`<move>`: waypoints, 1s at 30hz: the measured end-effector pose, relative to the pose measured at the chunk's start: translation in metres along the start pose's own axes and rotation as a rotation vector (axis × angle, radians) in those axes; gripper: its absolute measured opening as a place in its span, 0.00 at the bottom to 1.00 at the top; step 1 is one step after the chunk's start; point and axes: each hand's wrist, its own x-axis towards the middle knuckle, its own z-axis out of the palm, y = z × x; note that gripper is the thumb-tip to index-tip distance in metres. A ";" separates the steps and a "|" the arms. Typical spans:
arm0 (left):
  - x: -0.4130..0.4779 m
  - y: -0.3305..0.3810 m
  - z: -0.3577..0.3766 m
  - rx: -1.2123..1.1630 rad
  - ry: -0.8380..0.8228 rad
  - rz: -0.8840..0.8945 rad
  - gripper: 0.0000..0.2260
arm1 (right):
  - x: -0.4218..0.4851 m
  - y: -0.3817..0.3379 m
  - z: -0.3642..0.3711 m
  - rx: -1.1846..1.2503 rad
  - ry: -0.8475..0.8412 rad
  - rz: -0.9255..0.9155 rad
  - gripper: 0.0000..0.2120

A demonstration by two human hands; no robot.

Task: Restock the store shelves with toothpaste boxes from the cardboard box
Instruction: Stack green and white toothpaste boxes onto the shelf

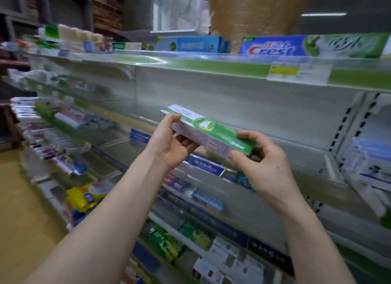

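Note:
A green and white toothpaste box [208,131] is held level in front of the shelves, at the height of a bare middle shelf [275,163]. My left hand [171,142] grips its left end from below and behind. My right hand [266,167] pinches its right end between thumb and fingers. The cardboard box is out of view.
The top shelf [211,61] carries a blue Crest box [273,47], a blue box [192,43] and a green box [347,44]. Lower shelves hold several toothpaste boxes [207,167]. A yellow packet [84,197] lies low on the left. Tan floor [21,199] is at the left.

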 end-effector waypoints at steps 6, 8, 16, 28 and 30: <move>0.055 0.014 0.008 -0.029 -0.178 -0.141 0.08 | 0.036 0.006 -0.011 0.004 0.105 0.127 0.09; 0.070 0.012 0.013 0.066 -0.170 -0.164 0.04 | 0.045 0.006 -0.017 0.003 0.132 0.196 0.09; 0.113 0.001 0.037 0.413 -0.096 -0.300 0.12 | 0.067 0.001 -0.044 -0.125 0.078 0.344 0.16; 0.147 -0.045 0.089 0.505 -0.215 -0.305 0.08 | 0.096 0.026 -0.087 -0.160 0.105 0.575 0.05; 0.140 -0.061 0.103 0.636 -0.345 -0.367 0.07 | 0.100 0.031 -0.086 -0.180 0.025 0.595 0.07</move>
